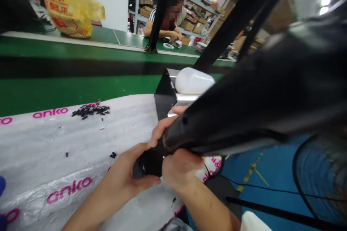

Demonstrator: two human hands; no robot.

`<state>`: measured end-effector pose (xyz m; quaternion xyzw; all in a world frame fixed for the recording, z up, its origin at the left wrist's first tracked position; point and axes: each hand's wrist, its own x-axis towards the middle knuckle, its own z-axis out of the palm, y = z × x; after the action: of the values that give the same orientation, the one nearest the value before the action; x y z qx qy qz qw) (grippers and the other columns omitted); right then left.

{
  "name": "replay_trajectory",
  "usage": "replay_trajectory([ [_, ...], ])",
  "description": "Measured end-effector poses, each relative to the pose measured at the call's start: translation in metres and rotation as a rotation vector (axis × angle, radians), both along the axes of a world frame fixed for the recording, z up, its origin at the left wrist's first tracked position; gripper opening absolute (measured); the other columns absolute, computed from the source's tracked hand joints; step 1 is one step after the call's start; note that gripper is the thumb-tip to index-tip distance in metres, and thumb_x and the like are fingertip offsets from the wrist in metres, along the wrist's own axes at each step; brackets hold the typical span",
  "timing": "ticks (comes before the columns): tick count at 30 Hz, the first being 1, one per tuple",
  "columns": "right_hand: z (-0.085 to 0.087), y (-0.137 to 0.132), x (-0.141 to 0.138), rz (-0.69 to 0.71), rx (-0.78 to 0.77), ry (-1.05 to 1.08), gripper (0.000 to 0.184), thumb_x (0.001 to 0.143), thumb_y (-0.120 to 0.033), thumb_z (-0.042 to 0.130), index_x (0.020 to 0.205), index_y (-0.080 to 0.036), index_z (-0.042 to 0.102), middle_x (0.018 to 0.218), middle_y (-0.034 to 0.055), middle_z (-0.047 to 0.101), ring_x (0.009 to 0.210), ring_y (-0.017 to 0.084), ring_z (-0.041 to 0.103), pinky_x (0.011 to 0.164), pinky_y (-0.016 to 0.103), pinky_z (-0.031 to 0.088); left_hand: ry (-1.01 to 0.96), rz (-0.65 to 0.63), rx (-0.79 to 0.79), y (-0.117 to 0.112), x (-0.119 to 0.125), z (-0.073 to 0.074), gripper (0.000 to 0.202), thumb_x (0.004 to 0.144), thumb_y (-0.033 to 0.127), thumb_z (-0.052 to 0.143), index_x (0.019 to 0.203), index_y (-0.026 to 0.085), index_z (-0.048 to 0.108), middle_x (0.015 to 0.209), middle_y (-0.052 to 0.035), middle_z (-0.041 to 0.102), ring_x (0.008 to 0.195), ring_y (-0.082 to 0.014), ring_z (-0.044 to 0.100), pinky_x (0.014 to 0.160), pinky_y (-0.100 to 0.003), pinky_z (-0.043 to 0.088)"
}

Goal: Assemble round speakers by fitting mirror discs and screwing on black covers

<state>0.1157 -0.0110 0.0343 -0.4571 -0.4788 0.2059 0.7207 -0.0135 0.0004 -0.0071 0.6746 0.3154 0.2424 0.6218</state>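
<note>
My left hand (128, 169) is closed around the near end of a black casing (164, 101), fingers on its far side and thumb below. My right hand (183, 166) is curled against the same dark part; its fingertips are hidden. A large black tube (230, 108) crosses in front from the upper right, covering much of the casing and some fingers. Beyond it, a smooth white rounded piece (192, 81) lies by a silvery panel of the casing. What lies between my palms is too dark to make out.
White plastic sheeting (130, 115) printed "anko" covers the green bench. Several small black pieces (90, 111) lie in a heap on it. A yellow bag (73, 11) and a seated person (165, 25) are across the bench. A fan (321, 177) stands at right.
</note>
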Motion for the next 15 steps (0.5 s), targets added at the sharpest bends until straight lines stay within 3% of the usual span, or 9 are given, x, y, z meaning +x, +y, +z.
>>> replay_trajectory([
  [2, 0.007, 0.003, 0.008, 0.1, 0.111, 0.09, 0.056, 0.082, -0.077, 0.054, 0.11, -0.029, 0.053, 0.07, -0.0033, 0.06, 0.045, 0.014, 0.053, 0.04, 0.028, 0.047, -0.007, 0.013, 0.055, -0.001, -0.003, -0.004, 0.045, 0.083, 0.029, 0.074, 0.126, 0.033, 0.063, 0.13, -0.0016, 0.062, 0.124, -0.0265, 0.057, 0.106, -0.037, 0.047],
  [4, 0.022, 0.005, 0.024, 0.076, 0.2, 0.147, 0.049, 0.088, -0.07, 0.053, 0.109, -0.027, 0.055, 0.068, -0.0041, 0.059, 0.042, 0.012, 0.05, 0.037, 0.025, 0.043, 0.024, -0.015, 0.03, -0.001, -0.007, -0.006, 0.045, 0.087, 0.036, 0.069, 0.131, 0.037, 0.06, 0.136, -0.0031, 0.056, 0.131, -0.0287, 0.052, 0.109, -0.041, 0.046],
  [7, 0.044, 0.01, 0.057, -0.223, 0.34, 0.061, 0.04, 0.093, -0.061, 0.053, 0.108, -0.025, 0.059, 0.063, -0.0045, 0.057, 0.042, 0.013, 0.05, 0.036, 0.024, 0.041, 0.02, -0.012, -0.112, -0.003, -0.012, -0.007, 0.047, 0.093, 0.045, 0.06, 0.139, 0.042, 0.053, 0.149, -0.0004, 0.05, 0.142, -0.0303, 0.042, 0.117, -0.047, 0.037],
  [9, 0.049, 0.017, 0.077, -0.347, 0.396, -0.031, 0.037, 0.093, -0.058, 0.054, 0.106, -0.024, 0.059, 0.061, -0.005, 0.055, 0.042, 0.013, 0.051, 0.038, 0.024, 0.042, 0.019, 0.007, -0.177, -0.004, -0.013, -0.009, 0.049, 0.094, 0.05, 0.055, 0.142, 0.044, 0.049, 0.154, 0.0021, 0.047, 0.146, -0.0303, 0.037, 0.12, -0.051, 0.029],
  [12, 0.044, 0.024, 0.093, -0.385, 0.335, -0.103, 0.039, 0.095, -0.062, 0.047, 0.105, -0.025, 0.057, 0.058, -0.0064, 0.052, 0.038, 0.012, 0.048, 0.036, 0.023, 0.04, 0.082, 0.013, -0.113, -0.004, -0.008, -0.012, 0.06, 0.084, 0.05, 0.069, 0.141, 0.044, 0.05, 0.157, 0.0026, 0.043, 0.147, -0.0321, 0.034, 0.121, -0.053, 0.026],
  [15, 0.038, 0.018, 0.09, -0.392, 0.258, -0.094, 0.045, 0.094, -0.067, 0.044, 0.104, -0.025, 0.057, 0.056, -0.0061, 0.052, 0.038, 0.013, 0.048, 0.036, 0.024, 0.04, 0.116, 0.054, -0.046, 0.0, -0.001, -0.011, 0.075, 0.067, 0.034, 0.086, 0.136, 0.037, 0.055, 0.149, -0.0028, 0.053, 0.14, -0.0334, 0.045, 0.119, -0.052, 0.033],
])
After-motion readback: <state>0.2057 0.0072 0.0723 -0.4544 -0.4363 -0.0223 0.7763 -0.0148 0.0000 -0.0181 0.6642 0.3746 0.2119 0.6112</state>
